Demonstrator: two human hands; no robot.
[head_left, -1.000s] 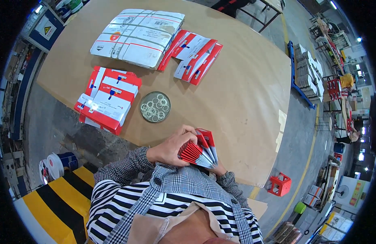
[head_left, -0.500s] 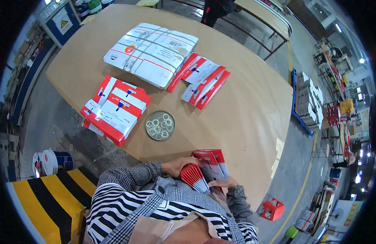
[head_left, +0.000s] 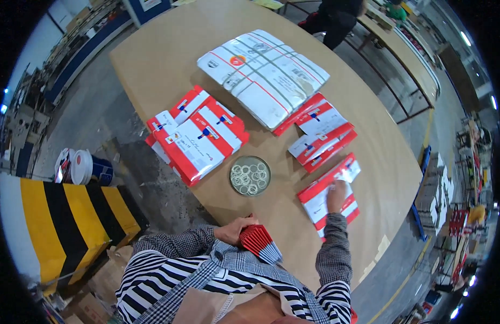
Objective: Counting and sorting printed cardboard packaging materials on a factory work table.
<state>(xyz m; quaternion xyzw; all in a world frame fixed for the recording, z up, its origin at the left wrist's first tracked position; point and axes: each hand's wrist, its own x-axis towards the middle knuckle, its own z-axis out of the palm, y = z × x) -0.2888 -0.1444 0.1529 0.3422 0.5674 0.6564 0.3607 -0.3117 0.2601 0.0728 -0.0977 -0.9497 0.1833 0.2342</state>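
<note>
My left hand (head_left: 235, 231) is closed around a thick stack of folded red-and-white cartons (head_left: 259, 243), held upright against my front. Their edges fan out toward me. Farther right, my right hand (head_left: 337, 197) grips a flat red-and-white carton (head_left: 317, 207) from above, low over or on the table; its fingertips are slightly blurred. Between my hands and the wrapped bundle stands a round tin (head_left: 233, 184) with several pale rings (head_left: 253, 175) inside. Loose red-and-white cartons (head_left: 321, 129) lie beyond my right hand.
A large white bundle (head_left: 263, 73) tied with green straps sits at the back of the brown table (head_left: 158, 59). A pile of red-and-white cartons (head_left: 198, 140) lies at the left. A yellow-and-black striped block (head_left: 71, 227) and white bucket (head_left: 81, 166) stand at left. Someone's dark-clothed legs (head_left: 336, 24) show behind.
My right hand has moved away from the stack, forward and right, taking a carton out over the table. My left hand still holds the stack. The view has shifted.
</note>
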